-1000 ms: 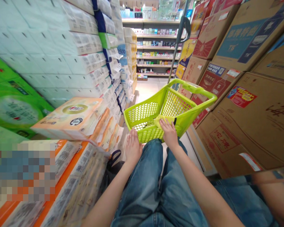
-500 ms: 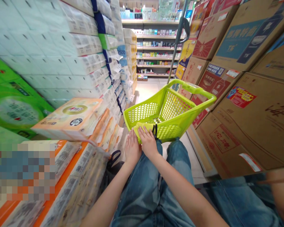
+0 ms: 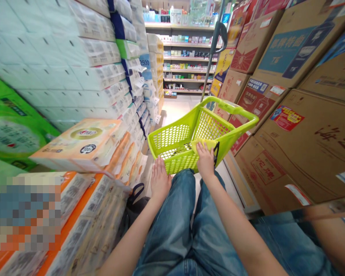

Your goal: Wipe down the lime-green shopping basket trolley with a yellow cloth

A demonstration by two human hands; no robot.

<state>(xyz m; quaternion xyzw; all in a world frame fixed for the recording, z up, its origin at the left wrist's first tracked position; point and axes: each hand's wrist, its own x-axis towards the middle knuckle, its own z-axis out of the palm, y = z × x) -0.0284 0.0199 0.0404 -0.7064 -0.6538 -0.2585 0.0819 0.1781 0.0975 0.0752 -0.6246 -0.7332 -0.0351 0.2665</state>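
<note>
A lime-green rolling shopping basket [image 3: 178, 163] with latticed sides stands tilted against the knees, its grey pull handle [image 3: 214, 48] rising behind it. My left hand [image 3: 160, 180] holds the basket's near left corner, fingers together over the rim and thumb below. With my right hand [image 3: 205, 159] I press a yellow cloth [image 3: 204, 142] onto the near rim, towards its right end. The cloth is folded over the edge, and a black strap [image 3: 216, 149] hangs beside it. My palm hides part of the cloth.
Stacked tissue packs [image 3: 100, 76] wall the left side, with an orange tissue pack [image 3: 83, 138] close by. Cardboard cartons [image 3: 304, 153] line the right. Shelves [image 3: 186, 57] close the aisle's far end. A dark bag [image 3: 136, 207] sits low by the left arm.
My right hand has slid the cloth rightward along the basket's near rim, away from my left hand. My left hand stays at the left corner.
</note>
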